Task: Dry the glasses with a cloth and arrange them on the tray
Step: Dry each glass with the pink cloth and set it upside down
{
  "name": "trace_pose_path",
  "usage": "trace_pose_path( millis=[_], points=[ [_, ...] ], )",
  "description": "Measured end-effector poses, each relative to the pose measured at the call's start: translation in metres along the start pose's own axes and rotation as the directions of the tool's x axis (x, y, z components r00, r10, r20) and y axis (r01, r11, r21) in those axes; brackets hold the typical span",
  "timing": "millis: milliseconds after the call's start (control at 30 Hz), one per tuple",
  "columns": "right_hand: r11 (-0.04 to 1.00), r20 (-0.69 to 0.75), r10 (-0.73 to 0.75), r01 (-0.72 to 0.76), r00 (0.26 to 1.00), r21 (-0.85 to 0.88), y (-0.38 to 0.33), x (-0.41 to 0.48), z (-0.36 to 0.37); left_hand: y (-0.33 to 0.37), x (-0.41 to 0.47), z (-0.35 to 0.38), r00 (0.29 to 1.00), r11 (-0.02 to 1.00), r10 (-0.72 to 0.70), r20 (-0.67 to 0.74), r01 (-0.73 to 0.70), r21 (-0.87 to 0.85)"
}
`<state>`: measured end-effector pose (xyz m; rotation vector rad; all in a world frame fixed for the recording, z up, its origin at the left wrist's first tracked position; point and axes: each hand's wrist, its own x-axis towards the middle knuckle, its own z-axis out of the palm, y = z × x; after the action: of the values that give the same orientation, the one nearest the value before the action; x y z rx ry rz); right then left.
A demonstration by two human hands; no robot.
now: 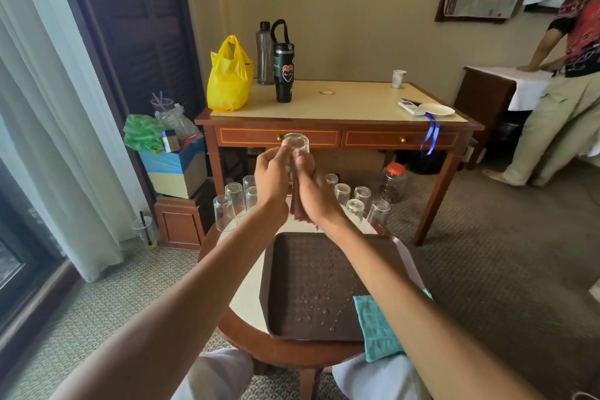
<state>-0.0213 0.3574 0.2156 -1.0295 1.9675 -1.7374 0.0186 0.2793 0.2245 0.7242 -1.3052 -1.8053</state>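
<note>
Lowest in the frame, a teal cloth (376, 325) hangs over the right edge of the round table (246, 302). Just left of it lies the tray (311, 286), which holds no glass, only scattered water drops.

Above the tray's far edge, at mid-frame, both hands are raised. The left hand (272, 177) has its grip clenched round an upturned glass (296, 142). The right hand (313, 191) grasps a dark red cloth (297, 208) and presses it to the glass's side, while the rest of the cloth hangs down between the wrists.

Beyond the hands, the other glasses (235, 195) stand mouth-down at the table's far edge, in a group left of the hands and a group right of them. Some nine show, and more may be hidden.

By the look of it the task has barely begun: this seems to be the first glass being dried, none is set on the tray, and all the rest wait.
</note>
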Motion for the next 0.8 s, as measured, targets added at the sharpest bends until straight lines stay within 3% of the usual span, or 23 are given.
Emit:
trace_pose_path(
  millis=[167,233,333,433,533,700,800],
  points=[
    [0.983,-0.133,-0.139,0.12,0.981,-0.138,0.008,0.014,0.012,0.001,-0.006,-0.008,0.991,0.992,-0.127,0.048,0.128,-0.021],
    [0.992,-0.157,-0.12,0.114,0.98,-0.046,-0.002,0.019,0.012,0.003,-0.011,-0.008,0.982,0.983,-0.177,0.063,0.179,-0.036],
    [0.988,-0.092,0.019,-0.005,0.996,0.154,-0.021,0.028,0.002,0.005,-0.011,-0.007,0.98,0.983,-0.179,0.092,0.182,-0.029],
    [0.968,-0.051,0.224,-0.216,0.973,0.13,-0.021,0.031,-0.004,0.006,-0.009,-0.005,0.991,0.995,-0.099,0.088,0.096,0.039],
    [0.95,-0.062,0.304,-0.297,0.951,0.099,-0.018,0.021,-0.001,0.003,-0.008,-0.002,0.998,0.998,-0.049,0.051,0.047,0.034],
    [0.989,-0.059,0.144,-0.145,0.988,-0.005,-0.008,-0.005,0.004,0.003,0.0,-0.006,0.996,0.998,-0.067,0.054,0.068,-0.01],
    [0.999,-0.124,-0.035,0.033,0.992,-0.023,-0.001,-0.007,0.005,0.0,-0.002,-0.005,0.995,0.996,-0.088,0.039,0.088,0.008]
  ],
)
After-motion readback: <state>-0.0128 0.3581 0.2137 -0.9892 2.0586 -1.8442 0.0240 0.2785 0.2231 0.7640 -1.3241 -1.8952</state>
